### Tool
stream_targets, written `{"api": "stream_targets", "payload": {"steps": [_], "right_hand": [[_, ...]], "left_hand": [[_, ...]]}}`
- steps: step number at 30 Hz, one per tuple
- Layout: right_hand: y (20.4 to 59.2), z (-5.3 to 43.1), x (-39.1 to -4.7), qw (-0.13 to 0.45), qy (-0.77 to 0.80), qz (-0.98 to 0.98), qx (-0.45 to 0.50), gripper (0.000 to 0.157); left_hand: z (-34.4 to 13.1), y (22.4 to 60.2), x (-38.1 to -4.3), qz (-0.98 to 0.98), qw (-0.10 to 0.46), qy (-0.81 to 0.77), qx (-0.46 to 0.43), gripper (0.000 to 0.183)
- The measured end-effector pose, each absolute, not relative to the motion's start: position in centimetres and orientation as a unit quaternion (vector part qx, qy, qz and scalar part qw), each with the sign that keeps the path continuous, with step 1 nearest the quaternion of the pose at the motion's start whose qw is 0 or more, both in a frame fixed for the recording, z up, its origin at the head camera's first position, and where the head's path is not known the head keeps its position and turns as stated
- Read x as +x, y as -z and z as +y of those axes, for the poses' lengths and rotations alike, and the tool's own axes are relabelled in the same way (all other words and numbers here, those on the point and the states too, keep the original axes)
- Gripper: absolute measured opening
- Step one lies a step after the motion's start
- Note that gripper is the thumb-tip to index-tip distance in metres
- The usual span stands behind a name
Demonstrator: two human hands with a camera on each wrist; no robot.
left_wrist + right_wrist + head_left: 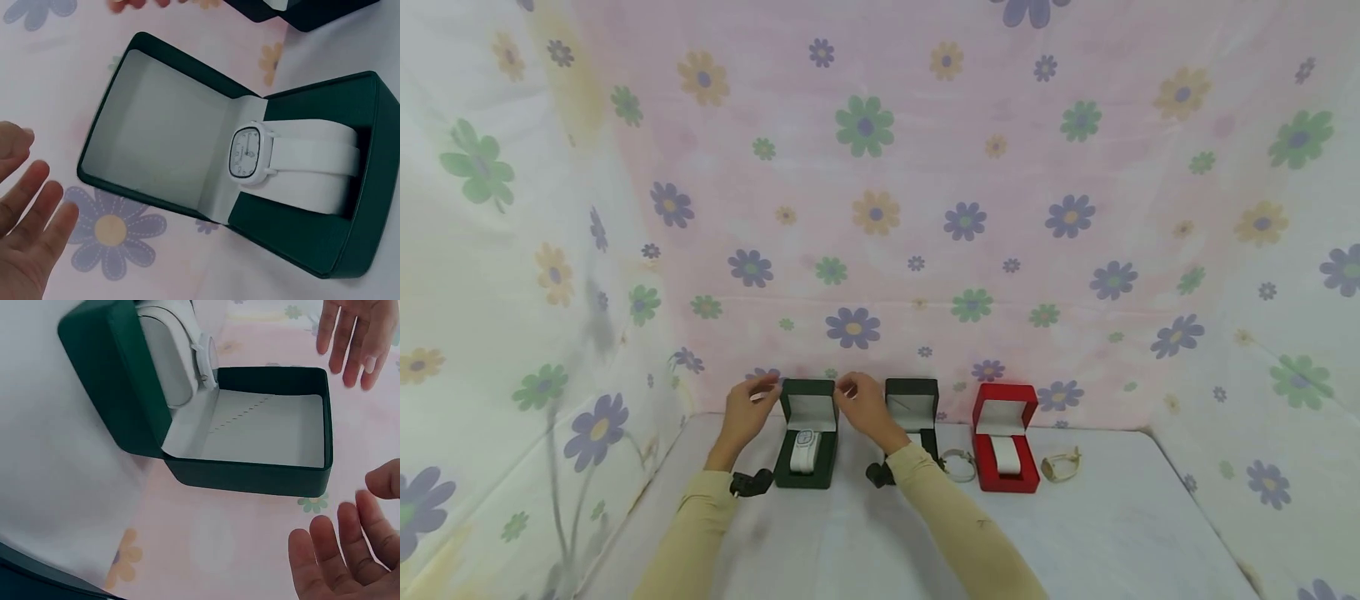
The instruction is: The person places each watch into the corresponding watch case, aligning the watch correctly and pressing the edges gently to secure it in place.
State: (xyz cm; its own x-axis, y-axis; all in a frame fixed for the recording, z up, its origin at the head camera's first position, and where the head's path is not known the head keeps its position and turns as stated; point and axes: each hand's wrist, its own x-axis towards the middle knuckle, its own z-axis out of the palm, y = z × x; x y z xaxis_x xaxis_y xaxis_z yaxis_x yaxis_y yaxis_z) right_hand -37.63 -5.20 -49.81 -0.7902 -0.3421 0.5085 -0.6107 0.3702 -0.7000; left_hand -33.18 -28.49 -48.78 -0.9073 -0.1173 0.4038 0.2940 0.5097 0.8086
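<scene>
The left arm (691,533) and right arm (966,525) reached forward. The left hand (748,412) and right hand (865,407) stood apart, fingers (39,214) loosely extended.

Open green box (367,231), white watch (250,153) strapped round white cushion (306,194) inside. Left hand (28,234) near lid (156,128), apart, fingers extended. Dark box (314,15) cropped at top.

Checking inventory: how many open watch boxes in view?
3: green box at left, dark box in the middle, partly behind the right arm, red box at right.
</scene>
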Motion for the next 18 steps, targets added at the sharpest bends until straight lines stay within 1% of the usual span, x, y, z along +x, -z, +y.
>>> {"api": "stream_targets", "payload": {"steps": [3, 6, 9, 16, 18], "right_hand": [[49.4, -5.4, -38.1, 0.125, -0.478, -0.823, 0.278, 0.022], [49.3, -5.7, -38.6, 0.087, -0.478, -0.833, 0.265, 0.030], [49.4, -6.0, -39.1, 0.057, -0.465, -0.846, 0.256, 0.035], [49.7, -6.8, -39.4, 0.020, -0.466, -0.843, 0.266, 0.036], [49.6, -6.9, -39.3, 0.019, -0.476, -0.837, 0.271, 0.036]], "left_hand": [[-28.1, 48.8, -33.9, -0.850, 0.189, 0.490, -0.050, 0.036], [-27.7, 49.0, -34.7, -0.858, 0.175, 0.481, -0.044, 0.039], [-27.3, 49.2, -35.2, -0.867, 0.167, 0.467, -0.039, 0.041], [-26.6, 49.1, -35.3, -0.873, 0.153, 0.461, -0.035, 0.044], [-26.6, 49.0, -35.3, -0.873, 0.150, 0.463, -0.031, 0.043]]}}
